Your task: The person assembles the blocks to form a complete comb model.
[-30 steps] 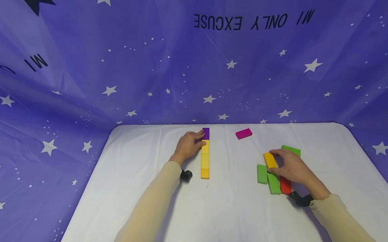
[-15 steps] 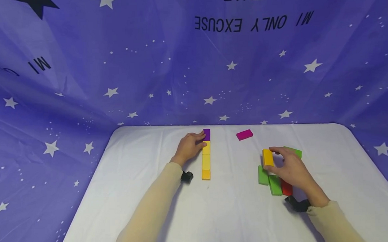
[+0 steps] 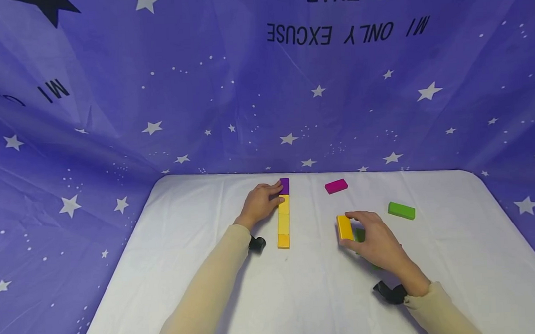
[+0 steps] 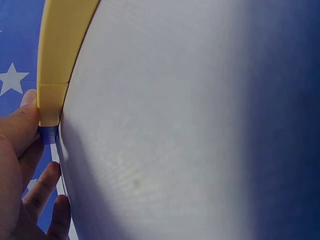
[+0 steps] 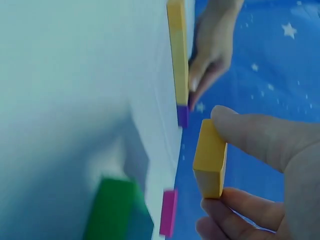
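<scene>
A row of blocks lies end to end at the table's middle: a purple block [image 3: 285, 185] at the far end, then yellow blocks [image 3: 284, 222] toward the near side. My left hand [image 3: 258, 203] rests against the row's left side, its thumb at a yellow block and its fingertips at the purple one. Over to the right, my right hand [image 3: 378, 239] pinches a separate yellow block [image 5: 210, 157] between thumb and fingers, held above the table. Beneath that hand are green blocks [image 3: 359, 235], partly hidden by it.
A magenta block [image 3: 336, 186] lies near the table's back edge. Farther right is another green block [image 3: 401, 210]. Blue cloth with stars [image 3: 246, 88] hangs behind the white tabletop [image 3: 318, 294].
My right hand lifts the yellow block off the group on the right and carries it leftward. It now covers most of the green and red blocks there. The left hand stays put.
</scene>
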`<state>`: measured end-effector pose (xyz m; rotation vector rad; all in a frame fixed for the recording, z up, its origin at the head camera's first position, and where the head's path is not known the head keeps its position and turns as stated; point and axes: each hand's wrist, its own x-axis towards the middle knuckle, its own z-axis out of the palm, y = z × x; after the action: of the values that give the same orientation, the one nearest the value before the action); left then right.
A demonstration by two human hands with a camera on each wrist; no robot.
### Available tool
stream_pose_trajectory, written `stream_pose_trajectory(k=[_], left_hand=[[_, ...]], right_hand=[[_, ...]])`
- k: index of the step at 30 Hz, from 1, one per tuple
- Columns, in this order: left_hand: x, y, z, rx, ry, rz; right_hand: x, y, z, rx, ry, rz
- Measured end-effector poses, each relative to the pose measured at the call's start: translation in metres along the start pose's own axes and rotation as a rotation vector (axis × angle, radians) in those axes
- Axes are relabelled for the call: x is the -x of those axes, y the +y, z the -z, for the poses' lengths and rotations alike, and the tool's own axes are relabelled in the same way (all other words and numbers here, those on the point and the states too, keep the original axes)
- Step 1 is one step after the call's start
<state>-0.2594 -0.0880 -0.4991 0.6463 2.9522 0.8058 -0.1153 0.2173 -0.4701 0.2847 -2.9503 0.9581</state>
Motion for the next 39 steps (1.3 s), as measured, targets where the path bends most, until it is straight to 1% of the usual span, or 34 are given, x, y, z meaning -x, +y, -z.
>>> stream_pose_trajectory(k=[9,15,19,22,27,34,39], left_hand=[[0.000,-0.001,0.000,0.004,-0.001,0.003],[0.000,-0.002,-0.001,0.005,0.005,-0.006],[0.000,-0.001,-0.001,0.009,0.007,-0.011],[0.000,-0.001,0.000,0.005,0.004,-0.007],[0.000,-0.001,0.000,-0.007,-0.001,-0.001],[0.000,-0.003,-0.001,-0.007,0.012,-0.020],[0.000,-0.002,-0.001,0.002,0.011,-0.018]], right_hand=[[0.002,-0.030,-0.027,0.013,0.003,0.053],[0.002,-0.051,-0.040,0.011,-0.021,0.052],[0.003,-0.062,-0.050,0.009,-0.032,0.077],[0.004,-0.069,-0.057,-0.001,-0.027,0.115],[0.005,-0.076,-0.068,-0.009,-0.026,0.153],[0.008,-0.086,-0.076,-0.016,-0.043,0.170],[0.007,-0.091,-0.082,-0.001,-0.037,0.191]])
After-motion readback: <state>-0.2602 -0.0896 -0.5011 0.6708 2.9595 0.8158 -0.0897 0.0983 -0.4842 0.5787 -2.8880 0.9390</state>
